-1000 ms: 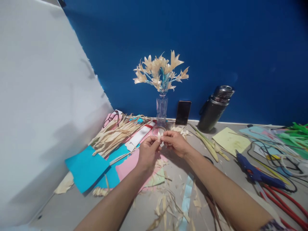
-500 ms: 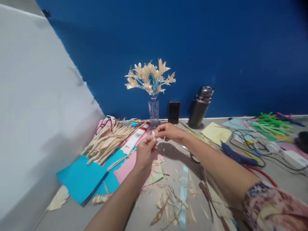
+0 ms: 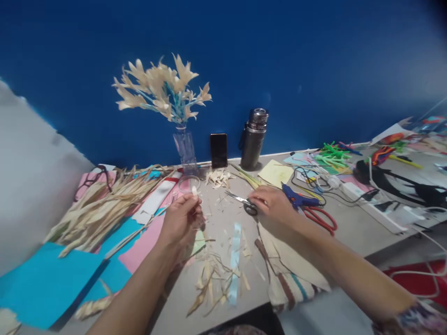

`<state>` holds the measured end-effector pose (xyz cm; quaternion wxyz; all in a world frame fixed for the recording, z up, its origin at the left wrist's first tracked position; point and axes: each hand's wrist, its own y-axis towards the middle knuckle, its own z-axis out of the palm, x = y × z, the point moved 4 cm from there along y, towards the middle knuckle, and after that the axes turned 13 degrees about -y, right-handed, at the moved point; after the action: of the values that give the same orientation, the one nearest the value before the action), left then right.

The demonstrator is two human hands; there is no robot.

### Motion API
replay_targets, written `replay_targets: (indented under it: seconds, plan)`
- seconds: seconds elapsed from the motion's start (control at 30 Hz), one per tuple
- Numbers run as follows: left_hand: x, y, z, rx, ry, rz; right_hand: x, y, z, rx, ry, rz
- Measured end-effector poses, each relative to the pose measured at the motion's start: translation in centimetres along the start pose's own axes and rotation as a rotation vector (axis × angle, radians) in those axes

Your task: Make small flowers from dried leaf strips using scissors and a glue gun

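Note:
My left hand (image 3: 183, 214) pinches a small pale piece of husk (image 3: 195, 190) upright between thumb and fingertips. My right hand (image 3: 274, 204) is at the scissors (image 3: 240, 199), fingers curled over one handle loop. The scissors lie on the table, blades pointing away to the left, the other black loop showing. Behind my left hand a clear plastic bottle (image 3: 185, 148) holds a bunch of cream husk flowers (image 3: 164, 86) on blue stems. Small husk cuttings (image 3: 219, 177) are heaped on the table, and thin scraps (image 3: 209, 284) are strewn nearer me.
Dried husks (image 3: 101, 200) and blue sheets (image 3: 45, 284) cover the left side. A phone (image 3: 219, 151) and a thermos (image 3: 254, 139) stand by the blue wall. On the right are a glue gun (image 3: 300, 197), cords, a power strip (image 3: 372, 209) and green pipe cleaners (image 3: 333, 156).
My right hand has left the husk piece and gone right and down to the scissors. My left hand still holds the piece. The view has turned to the right.

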<state>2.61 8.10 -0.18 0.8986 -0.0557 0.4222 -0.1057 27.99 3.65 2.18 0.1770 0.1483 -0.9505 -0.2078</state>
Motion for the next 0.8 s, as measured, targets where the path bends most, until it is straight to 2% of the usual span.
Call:
replay_targets:
  seconds: [0.1, 0.2, 0.3, 0.33, 0.4, 0.47, 0.53, 0.67, 0.8]
  plan:
    - [0.0, -0.6, 1.4, 0.015, -0.002, -0.033, -0.8, -4.4, 0.8, 0.107, -0.183, -0.095]
    - [0.3, -1.4, 3.3, 0.07, 0.095, -0.096, -2.5, -6.4, -0.6, 0.131, -0.23, -0.071]
    - [0.8, -1.9, 4.8, 0.064, 0.172, -0.131, -6.2, -6.8, -3.7, 0.078, -0.38, 0.13]
    - [0.9, -1.9, 5.2, 0.062, 0.185, -0.136, -7.5, -6.9, -4.6, 0.104, -0.461, 0.184]
    - [1.3, -1.7, 5.9, 0.068, 0.196, -0.138, -9.7, -7.0, -5.5, 0.234, -0.605, 0.215]
    - [1.9, -1.2, 6.5, 0.08, 0.207, -0.143, -11.3, -7.2, -5.7, 0.356, -0.687, 0.216]
    - [2.7, -0.5, 7.0, 0.083, 0.241, -0.137, -12.2, -7.3, -5.5, 0.41, -0.725, 0.219]
    - [4.2, 0.7, 7.6, 0.043, 0.287, -0.1, -13.3, -7.4, -5.0, 0.411, -0.733, 0.226]
    - [5.3, 1.5, 7.7, 0.054, 0.25, -0.126, -14.4, -7.9, -4.6, 0.358, -0.676, 0.196]
